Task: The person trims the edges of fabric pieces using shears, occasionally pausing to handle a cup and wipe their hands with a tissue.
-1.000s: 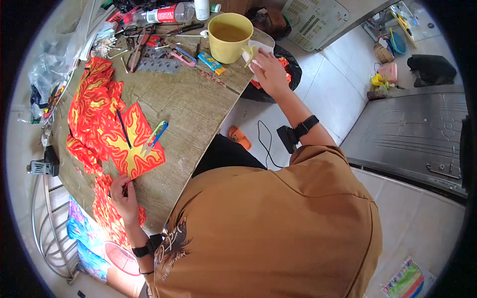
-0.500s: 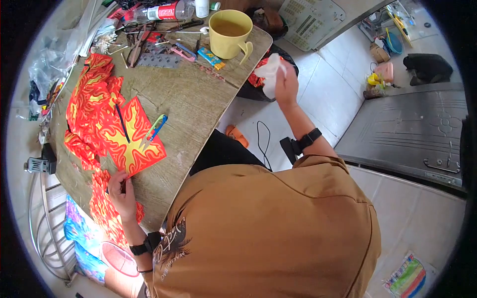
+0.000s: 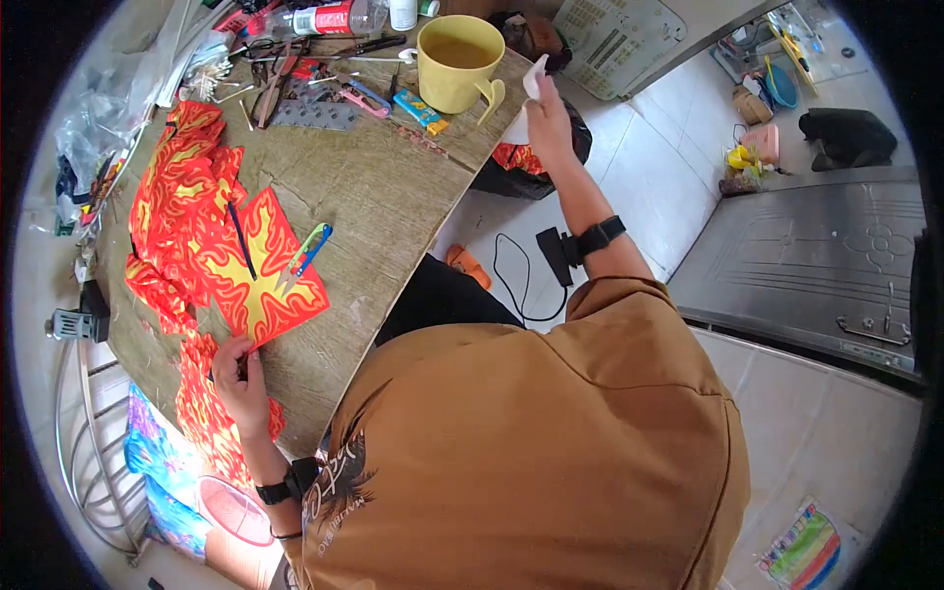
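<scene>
My right hand (image 3: 549,126) is closed on a white tissue or thin cloth (image 3: 534,81), raised beside the table's right edge. Below it stands a black bag (image 3: 570,138) with red scraps (image 3: 521,160) inside. At the lower end of a red and yellow flame-patterned fabric (image 3: 258,265), my left hand (image 3: 242,388) rests with curled fingers, its fingertips at the fabric's lower corner. On that fabric lie thread snips (image 3: 307,258) with green and blue handles and a thin black strip (image 3: 241,241). More bunched fabric of this pattern (image 3: 172,211) lies to the left.
A yellow mug (image 3: 457,84) of liquid stands near the table's back right corner. Beside it lie a blue packet (image 3: 421,111), pink-handled scissors (image 3: 362,103) and blister packs (image 3: 315,115). A bottle (image 3: 329,20) lies behind. A pink basket (image 3: 236,511) is at lower left.
My right hand has moved up and left from over the black bag, carrying the white tissue toward the table edge. My left hand and the fabric stay in place.
</scene>
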{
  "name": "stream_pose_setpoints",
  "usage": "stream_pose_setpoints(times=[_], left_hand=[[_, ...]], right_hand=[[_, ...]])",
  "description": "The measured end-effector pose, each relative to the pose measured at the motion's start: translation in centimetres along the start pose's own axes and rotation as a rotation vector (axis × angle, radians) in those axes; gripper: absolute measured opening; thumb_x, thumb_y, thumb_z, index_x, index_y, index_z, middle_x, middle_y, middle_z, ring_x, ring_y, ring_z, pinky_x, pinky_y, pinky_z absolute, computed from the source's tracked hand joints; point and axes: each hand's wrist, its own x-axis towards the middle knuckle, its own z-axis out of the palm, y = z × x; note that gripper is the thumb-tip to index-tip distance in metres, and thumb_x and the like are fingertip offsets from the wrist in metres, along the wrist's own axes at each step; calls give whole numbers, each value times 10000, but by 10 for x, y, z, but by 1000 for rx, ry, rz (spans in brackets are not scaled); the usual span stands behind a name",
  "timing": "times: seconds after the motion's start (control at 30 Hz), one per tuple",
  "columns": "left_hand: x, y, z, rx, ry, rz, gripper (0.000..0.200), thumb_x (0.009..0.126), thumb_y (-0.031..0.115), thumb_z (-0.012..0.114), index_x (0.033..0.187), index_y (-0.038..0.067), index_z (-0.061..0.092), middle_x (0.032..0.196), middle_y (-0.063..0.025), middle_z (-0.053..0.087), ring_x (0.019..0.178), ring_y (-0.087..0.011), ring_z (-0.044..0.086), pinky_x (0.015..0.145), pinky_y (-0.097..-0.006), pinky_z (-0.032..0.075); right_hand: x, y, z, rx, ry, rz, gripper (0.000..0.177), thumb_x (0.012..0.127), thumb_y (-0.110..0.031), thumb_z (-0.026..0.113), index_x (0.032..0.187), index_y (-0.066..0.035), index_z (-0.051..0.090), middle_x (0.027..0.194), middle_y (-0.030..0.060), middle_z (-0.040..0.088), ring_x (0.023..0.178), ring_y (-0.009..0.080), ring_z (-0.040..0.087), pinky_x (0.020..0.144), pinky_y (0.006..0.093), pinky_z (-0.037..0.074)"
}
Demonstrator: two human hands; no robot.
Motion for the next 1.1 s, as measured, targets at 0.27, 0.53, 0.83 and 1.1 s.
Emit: stream_pose_setpoints(times=[0.27,0.53,0.83,1.1], left_hand=[[1,1,1,11,22,-14,139,769,-3,607,906,17,600,963,-116,618,942,-258,563,857,-350,431],[-2,-6,3,-2,22,8,144,784,-30,581,921,15,592,983,-105,603,954,-237,554,867,-334,426],[1,5,0,20,11,8,135,791,-33,579,919,7,590,985,-102,597,956,-231,554,867,-323,424],[1,6,0,23,22,-10,131,786,-23,586,913,8,593,970,-109,606,940,-237,561,860,-329,426]], right_hand=[[-55,-30,-23,-39,-184,-89,424,839,-22,516,1259,-59,472,1298,189,457,1116,275,515,944,315,386],[-8,-43,-40,-3,107,-152,315,830,-82,584,1144,-59,565,1008,120,638,913,193,616,808,276,461],[60,-49,-5,24,118,-196,287,829,-94,592,1115,-92,588,926,94,642,839,181,615,742,283,469],[83,-24,14,-120,-404,-410,270,741,-36,607,1006,-83,629,902,127,638,800,307,608,719,370,480]])
